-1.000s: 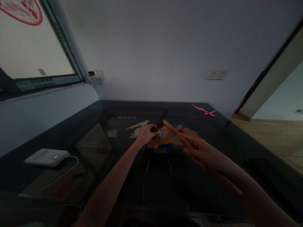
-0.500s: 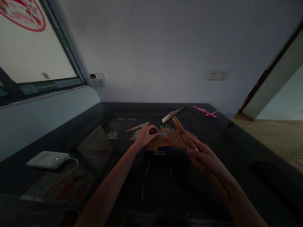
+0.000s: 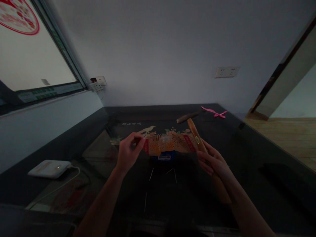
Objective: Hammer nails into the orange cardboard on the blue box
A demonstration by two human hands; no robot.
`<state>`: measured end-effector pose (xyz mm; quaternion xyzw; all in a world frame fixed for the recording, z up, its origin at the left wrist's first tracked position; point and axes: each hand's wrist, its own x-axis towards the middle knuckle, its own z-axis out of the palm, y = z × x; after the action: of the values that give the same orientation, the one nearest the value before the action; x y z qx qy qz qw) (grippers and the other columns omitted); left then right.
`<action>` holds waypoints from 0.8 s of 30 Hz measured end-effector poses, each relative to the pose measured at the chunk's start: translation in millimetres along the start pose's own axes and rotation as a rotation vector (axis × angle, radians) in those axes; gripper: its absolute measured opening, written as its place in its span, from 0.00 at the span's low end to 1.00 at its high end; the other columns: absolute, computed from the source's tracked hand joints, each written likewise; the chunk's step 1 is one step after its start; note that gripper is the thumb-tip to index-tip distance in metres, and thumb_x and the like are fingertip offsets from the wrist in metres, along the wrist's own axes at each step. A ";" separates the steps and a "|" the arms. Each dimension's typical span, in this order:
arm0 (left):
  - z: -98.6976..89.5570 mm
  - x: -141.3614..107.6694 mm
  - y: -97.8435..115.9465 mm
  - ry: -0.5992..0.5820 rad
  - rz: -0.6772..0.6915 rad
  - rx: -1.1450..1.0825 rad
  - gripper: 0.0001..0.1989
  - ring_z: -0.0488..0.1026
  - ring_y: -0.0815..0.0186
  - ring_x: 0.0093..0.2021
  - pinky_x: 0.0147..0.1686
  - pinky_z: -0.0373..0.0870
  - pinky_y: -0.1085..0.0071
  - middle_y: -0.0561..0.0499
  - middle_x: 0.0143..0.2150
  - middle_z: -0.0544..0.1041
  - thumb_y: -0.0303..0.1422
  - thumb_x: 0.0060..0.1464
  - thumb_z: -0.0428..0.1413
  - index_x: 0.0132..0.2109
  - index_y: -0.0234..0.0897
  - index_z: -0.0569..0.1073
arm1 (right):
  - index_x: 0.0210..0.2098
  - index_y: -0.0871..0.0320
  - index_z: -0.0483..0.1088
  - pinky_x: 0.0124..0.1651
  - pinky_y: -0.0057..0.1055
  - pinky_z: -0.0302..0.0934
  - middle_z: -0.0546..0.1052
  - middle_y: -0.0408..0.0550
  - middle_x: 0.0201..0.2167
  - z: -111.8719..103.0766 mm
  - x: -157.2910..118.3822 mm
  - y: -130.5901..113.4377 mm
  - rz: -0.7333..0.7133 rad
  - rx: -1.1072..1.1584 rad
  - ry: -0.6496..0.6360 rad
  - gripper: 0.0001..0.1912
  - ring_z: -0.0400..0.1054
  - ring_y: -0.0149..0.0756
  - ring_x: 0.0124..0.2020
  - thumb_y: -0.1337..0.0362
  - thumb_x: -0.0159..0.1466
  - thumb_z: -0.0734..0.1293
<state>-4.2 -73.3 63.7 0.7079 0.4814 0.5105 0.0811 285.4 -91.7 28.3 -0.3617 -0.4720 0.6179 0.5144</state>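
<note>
Your right hand [image 3: 215,161] holds the hammer [image 3: 194,130] low on its handle, leaving the head free, while your left hand [image 3: 127,152], narrowed, its grip unclear, perhaps steadies the patterned strip [image 3: 170,144] over the blue container [image 3: 164,157].

- Hammer [image 3: 193,127]: handle finished in orange-brown, marked with a yellowish round emblem; head seen as dark grey-brown.
- Strip [image 3: 180,143]: tan ground, covered in dark speckles; orange patches printed mid-length, red shown at both ends.
- Block [image 3: 172,155]: coloured blue, whitish label [image 3: 164,158] carried on front.
- Worktop [image 3: 192,200]: glossy black, decorated with cream bird [image 3: 148,129], pale blossoms and light characters [image 3: 131,124].
- Thin rods [image 3: 145,202]: seen as silvery white.
- Ribbon [image 3: 219,115]: plain pink.
- Flat device [image 3: 50,169], cable [image 3: 59,190]: both white.
- Window decal [image 3: 21,16]: patterned red on pale, edged in red.
- Wall [image 3: 158,59]: plain, rendered greyish lilac.
</note>
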 end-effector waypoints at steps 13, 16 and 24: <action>34.7 -63.9 -15.9 -0.858 -0.270 0.660 0.07 0.74 0.63 0.34 0.29 0.64 0.73 0.49 0.35 0.77 0.33 0.50 0.53 0.35 0.38 0.73 | 0.62 0.59 0.49 0.08 0.16 0.45 0.59 0.30 0.13 6.1 -2.2 3.9 -0.013 0.020 -0.092 0.36 0.45 0.18 0.07 0.63 0.58 0.66; 42.5 -61.4 -15.2 -0.883 -0.223 0.772 0.09 0.75 0.59 0.34 0.30 0.65 0.69 0.44 0.36 0.77 0.29 0.51 0.49 0.35 0.35 0.74 | 0.63 0.60 0.48 0.08 0.17 0.45 0.59 0.30 0.13 6.6 -2.6 3.7 -0.008 0.026 -0.085 0.37 0.44 0.18 0.08 0.63 0.58 0.66; 35.2 -55.0 16.1 -0.888 -0.151 0.590 0.09 0.73 0.62 0.30 0.29 0.65 0.70 0.46 0.32 0.77 0.25 0.48 0.50 0.35 0.36 0.74 | 0.64 0.59 0.46 0.09 0.17 0.45 0.58 0.29 0.12 7.6 -4.3 2.9 -0.013 -0.006 -0.094 0.38 0.45 0.19 0.07 0.63 0.59 0.65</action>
<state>32.8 -110.4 21.6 0.8117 0.5735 -0.0020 0.1110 278.3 -97.6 27.6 -0.3306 -0.4999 0.6295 0.4946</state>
